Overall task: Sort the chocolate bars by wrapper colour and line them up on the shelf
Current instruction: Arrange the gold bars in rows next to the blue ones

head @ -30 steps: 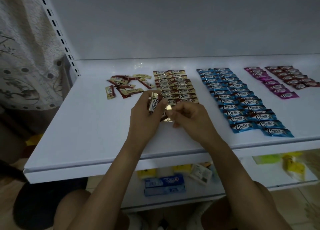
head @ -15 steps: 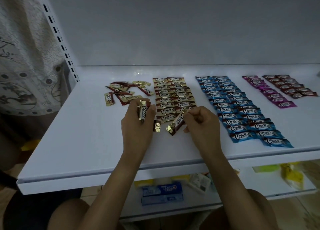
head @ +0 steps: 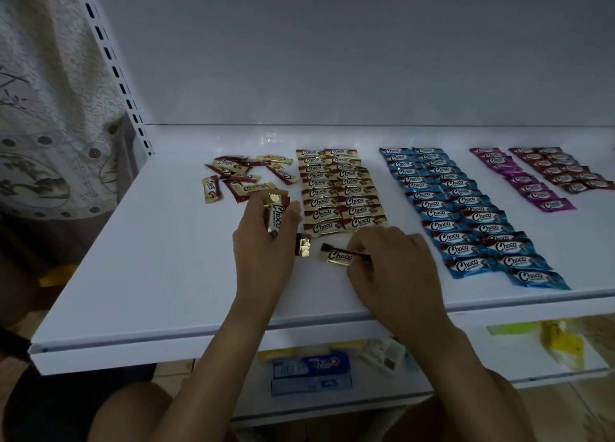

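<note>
Fingers (head: 365, 239), right hand (head: 394, 270), pinch gold Choco bar (head: 339, 255), apparently on shelf (head: 159, 262).

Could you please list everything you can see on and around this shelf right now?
white flat shelf: one, white, spanning the view
lined-up gold foil-wrapped chocolate bars: about eighteen, gold-brown, two centre columns
loose gold bars: roughly ten, gold, jumbled to their left
blue-wrapped bars: two long columns, blue, right of the gold
magenta-wrapped bars: one column, magenta, further right
dark red-wrapped bars: two short columns, dark red, far right
cardboard boxes and packets: several, blue, white, yellow, lower shelf
patterned curtain: one, pale, far left
left hand: one, gripping an upright gold bar
right hand: one, pinching a flat gold bar below the columns
</note>
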